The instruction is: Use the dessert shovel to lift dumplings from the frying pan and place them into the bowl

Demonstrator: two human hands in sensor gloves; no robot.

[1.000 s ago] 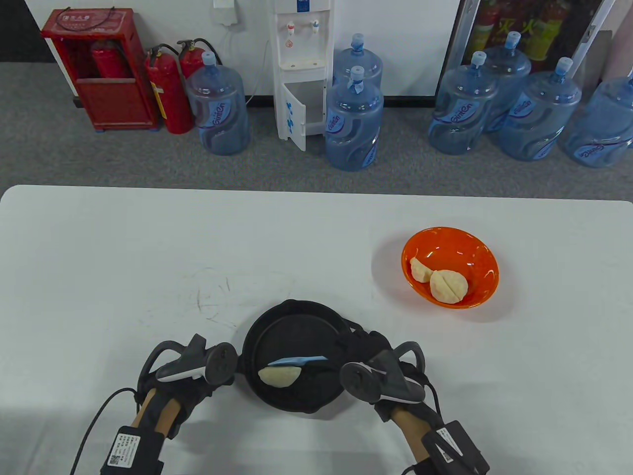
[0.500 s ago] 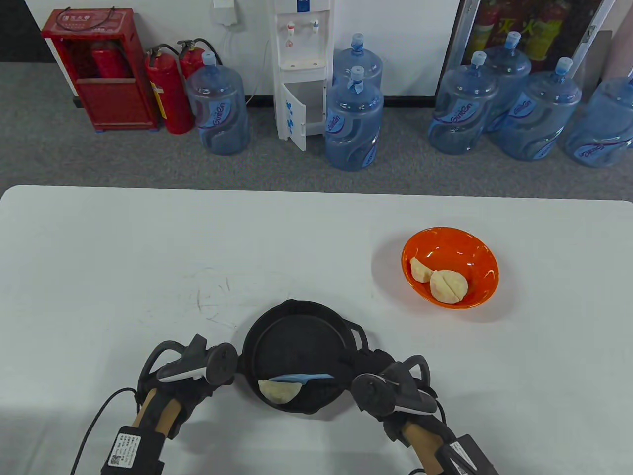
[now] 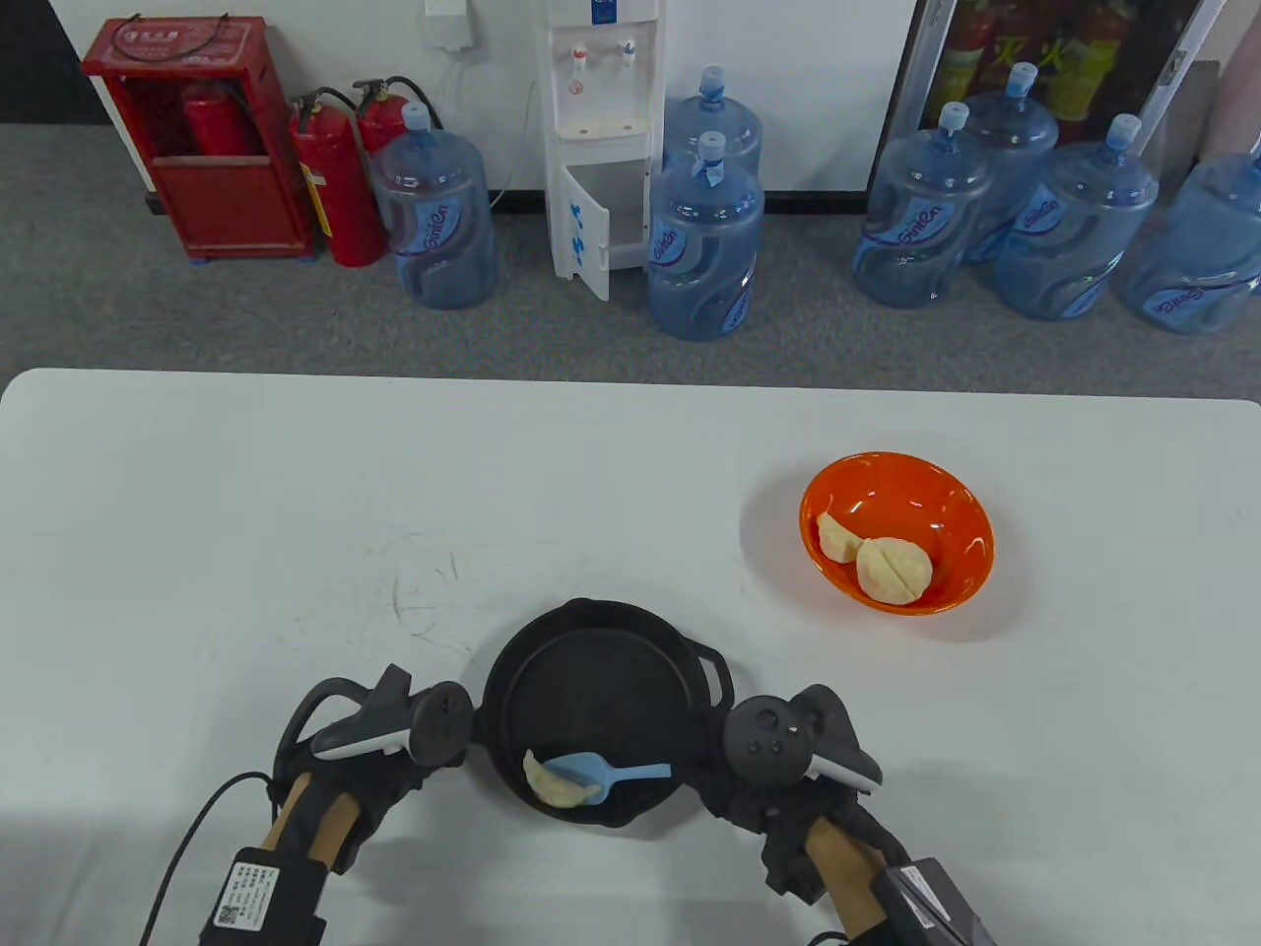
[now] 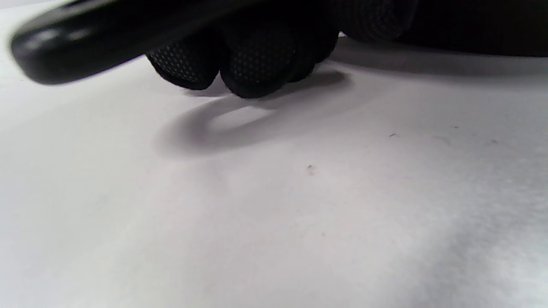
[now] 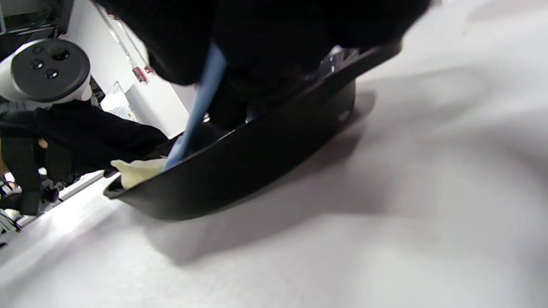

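Observation:
The black frying pan (image 3: 591,690) sits at the table's near middle. One pale dumpling (image 3: 545,783) leans against its near rim. The blue dessert shovel (image 3: 589,769) has its blade against the dumpling's right side, handle pointing right. My right hand (image 3: 734,793) grips that handle at the pan's right edge; the right wrist view shows the shovel (image 5: 201,102), the dumpling (image 5: 137,171) and the pan (image 5: 239,171). My left hand (image 3: 414,769) grips the pan's left handle (image 4: 85,42), fingers (image 4: 248,64) curled under it. The orange bowl (image 3: 946,493) at the right holds two dumplings (image 3: 892,570).
The white table (image 3: 296,493) stretches left and far of the pan. The bowl stands about a hand's width beyond and right of the pan. Water bottles (image 3: 704,236), a dispenser (image 3: 601,138) and fire extinguishers (image 3: 335,187) stand on the floor past the far edge.
My right hand drew back toward the near edge and turned over. The shovel pushed the dumpling to the pan's near rim, and its blade now faces up. The left hand stayed put.

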